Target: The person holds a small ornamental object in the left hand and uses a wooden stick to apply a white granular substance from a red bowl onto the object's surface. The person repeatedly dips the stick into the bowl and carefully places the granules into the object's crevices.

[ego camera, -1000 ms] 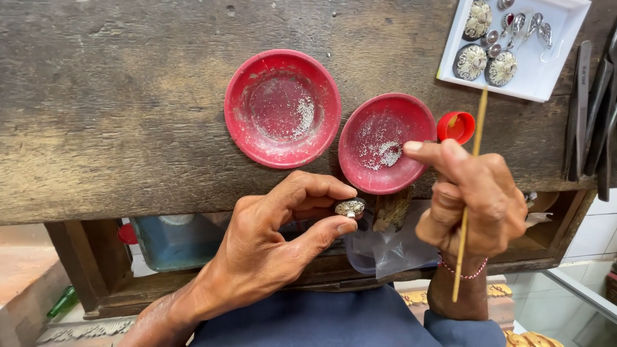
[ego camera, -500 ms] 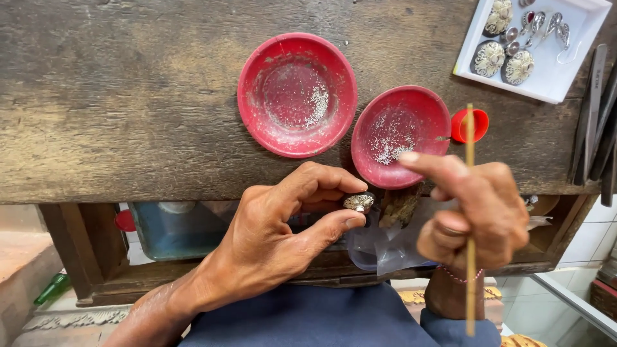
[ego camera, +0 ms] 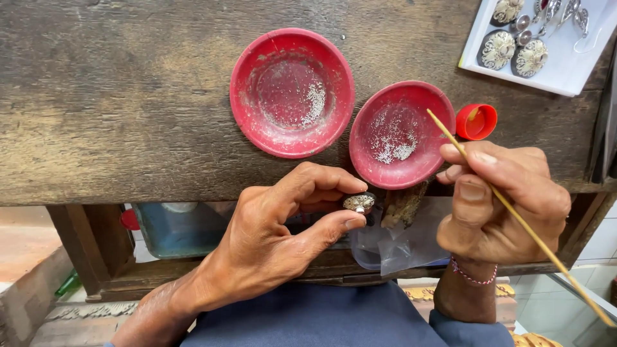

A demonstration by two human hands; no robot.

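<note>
Silver ornament (ego camera: 358, 203) in left hand (ego camera: 276, 234), thin stick (ego camera: 514, 212) in right hand (ego camera: 498, 202)

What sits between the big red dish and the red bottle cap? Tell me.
The smaller red dish, holding tiny silvery grains, lies between the big red dish and red cap, in the head view.

The worktop (ego camera: 128, 96) is old bare wood, rough, grey-brown and matt, with open grain and cracks; on it the two red dishes (ego camera: 292, 93) (ego camera: 402, 133) look like worn plastic, scuffed dull and dusted with fine pale metal grains. Just right of the smaller dish the red cap (ego camera: 476, 121) is smoother plastic with a slight sheen, and the white tray (ego camera: 565, 64) beyond it holds bright, lacy silver-coloured metalwork. Below the smaller dish the left hand (ego camera: 270, 238) pinches a small silvery metal piece (ego camera: 358, 203), grainy and shiny, while the right hand (ego camera: 501, 199) holds a thin stick (ego camera: 514, 215) of pale, smooth, matt wood
</note>
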